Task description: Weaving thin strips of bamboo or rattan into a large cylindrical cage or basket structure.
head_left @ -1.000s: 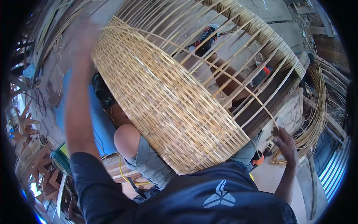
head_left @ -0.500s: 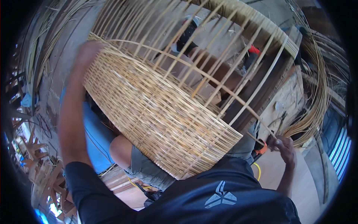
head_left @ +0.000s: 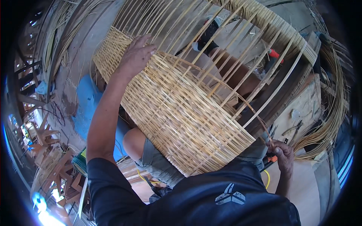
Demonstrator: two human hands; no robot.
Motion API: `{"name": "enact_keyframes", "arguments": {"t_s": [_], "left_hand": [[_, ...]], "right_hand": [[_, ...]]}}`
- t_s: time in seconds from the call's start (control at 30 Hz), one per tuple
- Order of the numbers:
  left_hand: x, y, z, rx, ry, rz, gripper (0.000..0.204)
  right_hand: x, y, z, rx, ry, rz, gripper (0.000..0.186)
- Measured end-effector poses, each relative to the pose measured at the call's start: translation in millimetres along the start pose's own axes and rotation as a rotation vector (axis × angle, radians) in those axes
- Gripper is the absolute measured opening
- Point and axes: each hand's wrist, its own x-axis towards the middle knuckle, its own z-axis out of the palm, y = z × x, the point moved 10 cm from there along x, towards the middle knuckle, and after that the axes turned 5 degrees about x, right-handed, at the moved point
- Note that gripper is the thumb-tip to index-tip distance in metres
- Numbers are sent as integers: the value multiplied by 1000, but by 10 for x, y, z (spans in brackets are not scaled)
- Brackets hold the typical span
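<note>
A large half-woven rattan basket frame (head_left: 181, 113) lies across my lap, its lower part tightly woven and its upper part bare upright ribs ending in a wound rim (head_left: 279, 26). My left hand (head_left: 135, 56) rests flat on the woven band near its upper edge, fingers spread. My right hand (head_left: 281, 156) is at the lower right, closed on a thin rattan strand (head_left: 264, 126) that curves up along the weave. Through the ribs my leg and dark shoe (head_left: 207, 35) show.
A bundle of loose rattan strands (head_left: 328, 116) curls at the right. More cane bundles (head_left: 56, 41) lie at the upper left. A blue mat (head_left: 85, 109) is on the floor to the left, with wooden chair frames (head_left: 49, 165) beyond it. An orange-handled tool (head_left: 275, 56) lies behind the ribs.
The basket has turned on my lap. My left hand came down from its far upper edge onto the woven band. My right hand moved lower and pulled the strand.
</note>
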Motion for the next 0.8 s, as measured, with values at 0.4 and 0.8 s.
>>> {"name": "enact_keyframes", "arguments": {"t_s": [0.4,0.8], "left_hand": [[186,-409,421,-511,-374,-239,23],[-12,-1524,195,168,-372,-305,36]], "right_hand": [[8,-18,3,-157,-22,-5,29],[97,-297,513,-516,103,-248,21]]}}
